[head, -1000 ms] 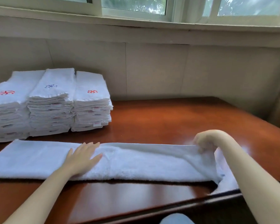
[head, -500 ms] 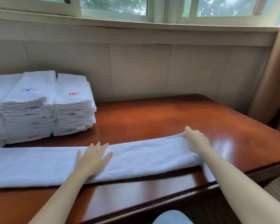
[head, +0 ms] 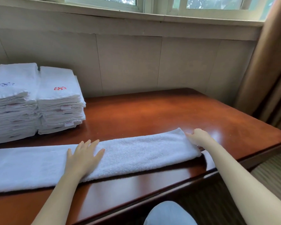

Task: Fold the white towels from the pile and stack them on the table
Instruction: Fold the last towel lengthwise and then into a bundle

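Observation:
A long white towel [head: 136,151], folded into a narrow strip, lies across the near part of the wooden table [head: 152,111]. My left hand [head: 83,158] rests flat on its middle with the fingers spread. At the strip's right end my right hand [head: 199,138] holds the towel's edge with curled fingers. Folded white towels stand in stacks at the back left: one with a red mark [head: 60,98] and one with a blue mark [head: 11,95].
A panelled wall with a window sill runs behind the table. A brown curtain [head: 269,70] hangs at the right, past the table's corner. The table's front edge runs diagonally just below my arms, and my knee [head: 169,213] shows beneath it.
My right hand brought the lifted right end of the towel down onto the table and now sits at that end. My left hand stayed flat on the middle. The view swung right.

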